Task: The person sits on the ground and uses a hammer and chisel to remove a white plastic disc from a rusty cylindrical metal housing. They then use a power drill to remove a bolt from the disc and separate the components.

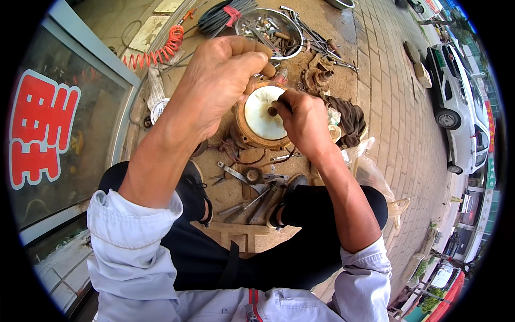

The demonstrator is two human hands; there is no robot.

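Note:
Between my feet stands a round, rusty brown metal housing. A pale white disc covers its top, with a small brown stub near the middle. My left hand is raised over the far left side of the housing, its fingers curled closed. Whatever it may hold is hidden. Low over the right side of the disc is my right hand, its fingers pinched together beside the stub. I cannot make out what is between them. Brown cord-like pieces lie at the housing's near side.
Hand tools and a dark round roll lie between my shoes. Beyond the housing sit a metal basin of small parts and rusty parts. A dark cloth lies right, a red coiled hose left, beside a glass door.

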